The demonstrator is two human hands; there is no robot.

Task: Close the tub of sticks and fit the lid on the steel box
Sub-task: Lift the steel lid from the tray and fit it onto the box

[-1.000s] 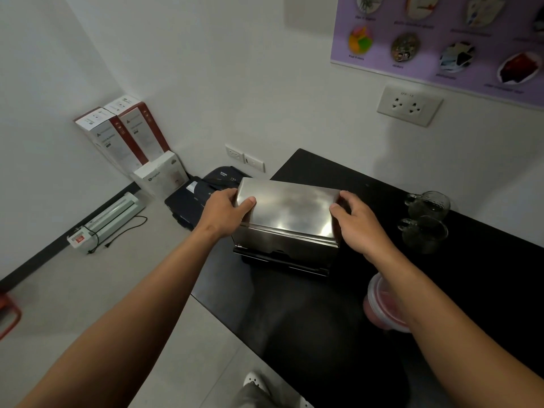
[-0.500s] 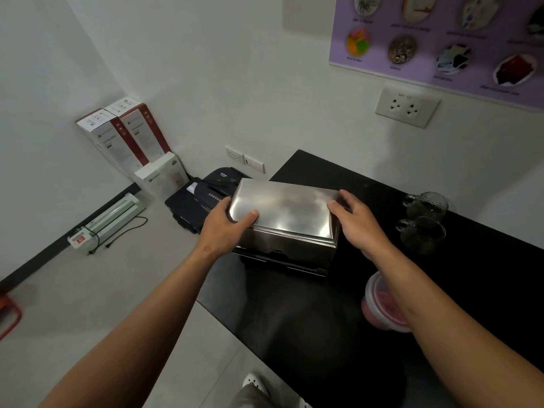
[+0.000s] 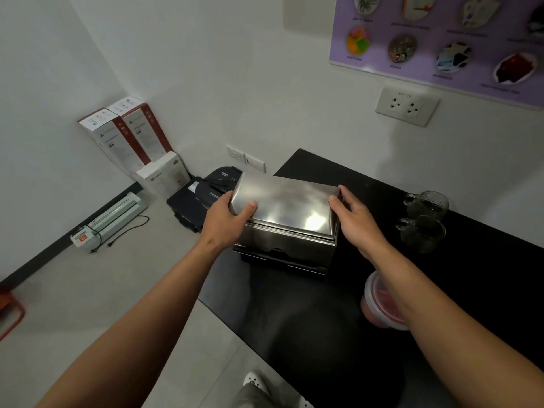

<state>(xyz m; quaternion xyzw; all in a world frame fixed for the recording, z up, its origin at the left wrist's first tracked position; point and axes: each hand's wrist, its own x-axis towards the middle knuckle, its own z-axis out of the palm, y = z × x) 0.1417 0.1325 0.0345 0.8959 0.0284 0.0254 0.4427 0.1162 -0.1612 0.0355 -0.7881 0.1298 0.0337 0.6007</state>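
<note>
A shiny steel lid (image 3: 284, 203) lies over the top of the steel box (image 3: 290, 247), which stands at the left end of the black counter (image 3: 294, 325). My left hand (image 3: 228, 220) grips the lid's left end, thumb on top. At the lid's right end my right hand (image 3: 357, 220) holds it the same way. The lid sits slightly tilted, its left end a bit higher. The clear round tub (image 3: 379, 307) with pinkish sticks stands at the counter's near right, partly hidden behind my right forearm, its lid on.
Two glass mugs (image 3: 424, 219) stand on the counter right of the box. A black machine (image 3: 200, 198) sits on the floor behind the counter's left end, with white and red cartons (image 3: 129, 136) and a white laminator (image 3: 112, 219) along the wall. Wall sockets (image 3: 407, 106) hang above.
Both hands have shifted the lid a little to the left and lowered it over the box; my left thumb has slid onto its top.
</note>
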